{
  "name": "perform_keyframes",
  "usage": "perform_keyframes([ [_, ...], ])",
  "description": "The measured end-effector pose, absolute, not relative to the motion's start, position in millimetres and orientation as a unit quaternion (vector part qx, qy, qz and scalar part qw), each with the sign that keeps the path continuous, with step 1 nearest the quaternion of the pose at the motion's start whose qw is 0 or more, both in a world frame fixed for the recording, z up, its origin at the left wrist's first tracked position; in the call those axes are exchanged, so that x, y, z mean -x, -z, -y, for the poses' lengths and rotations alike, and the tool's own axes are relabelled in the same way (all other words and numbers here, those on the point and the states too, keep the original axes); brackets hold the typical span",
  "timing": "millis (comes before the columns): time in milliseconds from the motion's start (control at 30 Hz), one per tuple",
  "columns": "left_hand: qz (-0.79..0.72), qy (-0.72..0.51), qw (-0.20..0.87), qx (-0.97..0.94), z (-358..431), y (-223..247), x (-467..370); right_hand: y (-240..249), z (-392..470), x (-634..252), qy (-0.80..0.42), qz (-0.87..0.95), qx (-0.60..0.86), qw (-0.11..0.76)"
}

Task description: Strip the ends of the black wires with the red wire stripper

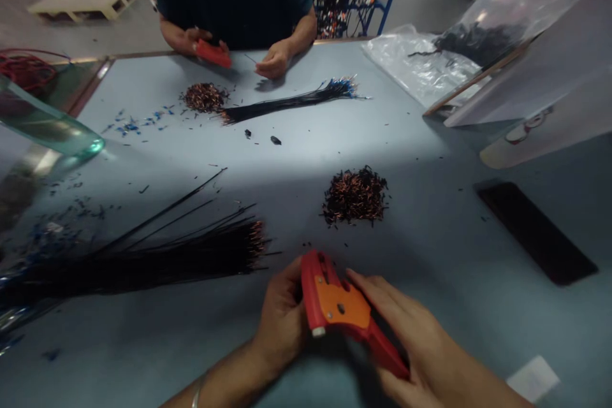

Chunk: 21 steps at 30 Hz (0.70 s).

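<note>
- Your right hand [415, 338] is closed around the handle of the red-and-orange wire stripper [339, 303]; how hard it squeezes, I cannot tell.
- Your left hand [282, 319] is at the tool's head, its fingertips mostly hidden behind it, so I cannot tell whether they pinch a wire or merely press against the tool.
- The stripper is above the near part of the table [459, 331], just short of a heap of black and copper clippings [356, 197].
- To your left lies the thick bundle of black wires [191, 261], bare copper ends towards you; a few strands lie loose alongside its far edge.
- The step in hand appears to be stripping wire ends, judging by the tool, the copper tips and the clippings.
- If a wire is in the jaws, the next move calls for a steady left hand and a full squeeze; if none is, for one end fed in straight.
- Across the table, a co-worker [232, 6] holds a similar red tool [213, 53].
</note>
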<state>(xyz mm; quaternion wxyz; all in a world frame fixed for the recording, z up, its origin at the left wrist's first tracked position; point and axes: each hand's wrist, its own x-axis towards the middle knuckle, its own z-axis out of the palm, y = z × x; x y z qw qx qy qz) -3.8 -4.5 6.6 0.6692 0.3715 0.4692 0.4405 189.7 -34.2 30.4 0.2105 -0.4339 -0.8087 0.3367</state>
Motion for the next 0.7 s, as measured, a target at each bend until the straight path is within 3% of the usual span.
perform_keyframes([
  [200,-0.483,-0.429,0.692,-0.322,6,-3,4,-24,34,-187,-0.289,0.823,0.443,0.207],
  [700,-0.422,-0.435,0.644,-0.467,-3,-16,4,-20,32,-188,-0.258,0.819,0.457,0.231],
])
